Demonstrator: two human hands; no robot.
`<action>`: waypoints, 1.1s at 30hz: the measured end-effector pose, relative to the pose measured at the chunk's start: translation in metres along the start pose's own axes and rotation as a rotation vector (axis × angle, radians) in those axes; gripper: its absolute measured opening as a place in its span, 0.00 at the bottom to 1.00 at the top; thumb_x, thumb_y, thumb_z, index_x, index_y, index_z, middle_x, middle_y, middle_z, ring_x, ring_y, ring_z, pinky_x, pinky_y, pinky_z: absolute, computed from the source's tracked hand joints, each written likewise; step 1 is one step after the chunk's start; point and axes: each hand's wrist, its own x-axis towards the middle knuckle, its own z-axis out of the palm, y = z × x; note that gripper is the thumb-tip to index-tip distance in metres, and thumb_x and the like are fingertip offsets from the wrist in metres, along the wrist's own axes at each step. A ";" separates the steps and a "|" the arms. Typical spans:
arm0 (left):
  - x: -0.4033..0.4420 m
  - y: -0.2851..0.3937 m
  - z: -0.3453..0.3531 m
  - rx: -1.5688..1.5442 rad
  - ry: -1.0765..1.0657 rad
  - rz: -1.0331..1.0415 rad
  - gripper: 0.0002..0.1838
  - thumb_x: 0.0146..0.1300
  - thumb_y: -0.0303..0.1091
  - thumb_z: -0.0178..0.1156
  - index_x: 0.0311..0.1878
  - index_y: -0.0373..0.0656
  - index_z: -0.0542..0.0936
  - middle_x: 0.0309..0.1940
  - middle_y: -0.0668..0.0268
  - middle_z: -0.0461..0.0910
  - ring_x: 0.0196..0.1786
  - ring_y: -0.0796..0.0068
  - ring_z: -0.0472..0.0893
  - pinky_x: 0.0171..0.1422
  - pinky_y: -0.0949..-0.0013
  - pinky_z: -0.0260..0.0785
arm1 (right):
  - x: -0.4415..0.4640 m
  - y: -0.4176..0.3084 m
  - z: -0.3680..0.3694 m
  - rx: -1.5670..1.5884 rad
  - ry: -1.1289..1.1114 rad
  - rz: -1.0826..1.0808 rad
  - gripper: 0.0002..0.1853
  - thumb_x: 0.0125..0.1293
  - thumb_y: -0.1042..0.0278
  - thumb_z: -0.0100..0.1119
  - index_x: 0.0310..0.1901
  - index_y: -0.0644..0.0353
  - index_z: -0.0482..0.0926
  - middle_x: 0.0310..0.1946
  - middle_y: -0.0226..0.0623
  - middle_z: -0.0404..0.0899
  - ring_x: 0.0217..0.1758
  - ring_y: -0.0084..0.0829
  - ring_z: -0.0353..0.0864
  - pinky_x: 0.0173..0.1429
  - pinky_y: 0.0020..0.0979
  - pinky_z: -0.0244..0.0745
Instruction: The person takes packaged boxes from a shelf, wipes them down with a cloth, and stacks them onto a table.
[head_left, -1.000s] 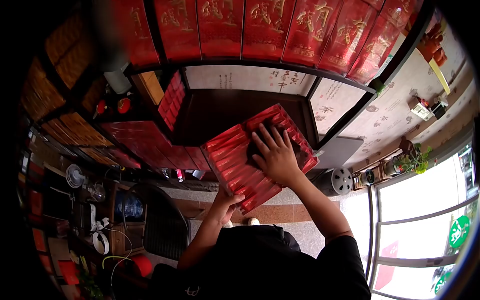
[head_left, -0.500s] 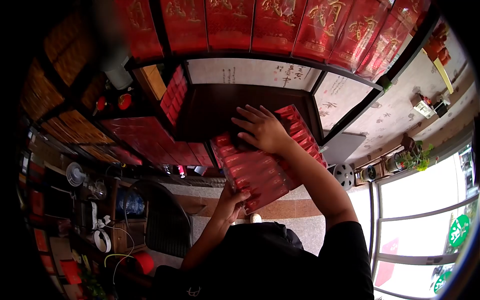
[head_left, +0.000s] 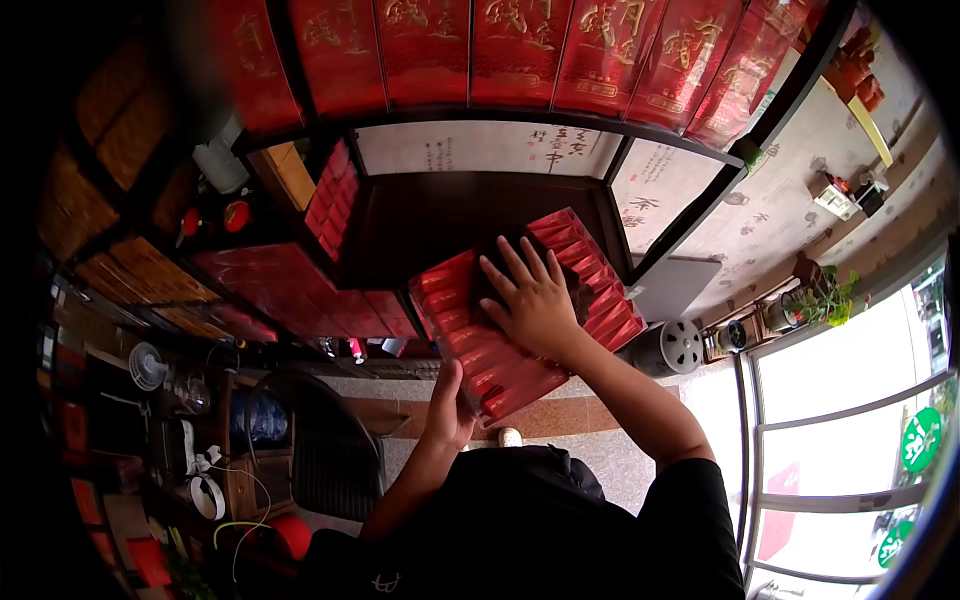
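Observation:
A flat, clear-wrapped red package [head_left: 490, 350] with rows of narrow red packets is tilted in front of the dark shelf. Under its near left corner, my left hand [head_left: 450, 408] supports it, thumb raised along the edge and the other fingers partly hidden beneath. My right hand [head_left: 535, 305] lies on top with its fingers spread. A dark patch shows on the package beside that hand; whether it is an opening or a shadow I cannot tell.
The dark shelf compartment [head_left: 430, 210] is behind the package. Tall red boxes [head_left: 520, 50] line the shelf above. Small red packs [head_left: 333, 205] stand at its left. A black chair [head_left: 325, 455] is at lower left, and windows [head_left: 845, 450] are at right.
My right hand has shifted back down onto the package from its upper edge. My left thumb has lifted off the package's top and now points up beside its edge.

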 end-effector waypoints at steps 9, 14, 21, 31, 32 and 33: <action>0.001 0.006 -0.010 0.099 0.016 -0.031 0.34 0.73 0.54 0.52 0.72 0.42 0.61 0.67 0.61 0.70 0.69 0.63 0.70 0.70 0.54 0.67 | -0.017 0.015 -0.021 0.202 -0.081 -0.270 0.30 0.65 0.45 0.58 0.68 0.42 0.72 0.75 0.38 0.59 0.78 0.44 0.57 0.77 0.53 0.50; 0.003 0.006 -0.006 0.096 0.056 0.005 0.33 0.72 0.54 0.54 0.71 0.42 0.63 0.66 0.62 0.70 0.67 0.65 0.72 0.69 0.55 0.68 | -0.003 0.064 -0.002 -0.010 0.090 0.162 0.29 0.69 0.46 0.54 0.69 0.43 0.70 0.74 0.40 0.61 0.77 0.46 0.58 0.77 0.54 0.50; 0.006 0.001 -0.013 0.036 0.047 -0.018 0.37 0.71 0.59 0.52 0.73 0.43 0.60 0.68 0.62 0.69 0.69 0.65 0.70 0.72 0.57 0.65 | -0.017 -0.046 -0.003 0.028 0.013 0.088 0.31 0.68 0.45 0.53 0.70 0.47 0.68 0.75 0.45 0.57 0.77 0.51 0.54 0.75 0.62 0.46; 0.005 0.023 0.000 0.160 -0.064 0.061 0.35 0.68 0.46 0.60 0.71 0.40 0.62 0.66 0.60 0.69 0.68 0.65 0.71 0.70 0.58 0.66 | -0.055 0.023 -0.043 0.280 -0.145 -0.349 0.30 0.62 0.44 0.61 0.66 0.41 0.74 0.74 0.35 0.61 0.77 0.43 0.59 0.78 0.52 0.50; 0.005 0.025 0.006 0.173 -0.045 0.062 0.36 0.66 0.46 0.63 0.71 0.41 0.62 0.66 0.61 0.69 0.68 0.65 0.70 0.71 0.57 0.65 | -0.056 0.036 -0.045 0.214 -0.089 -0.213 0.30 0.62 0.45 0.61 0.65 0.42 0.74 0.74 0.36 0.62 0.77 0.44 0.59 0.78 0.51 0.51; 0.005 0.023 0.007 0.172 -0.045 0.063 0.36 0.66 0.46 0.63 0.71 0.41 0.62 0.66 0.61 0.69 0.68 0.65 0.70 0.71 0.57 0.65 | -0.058 0.047 -0.044 0.146 -0.032 -0.078 0.29 0.63 0.46 0.61 0.65 0.42 0.74 0.73 0.37 0.62 0.76 0.45 0.60 0.77 0.51 0.52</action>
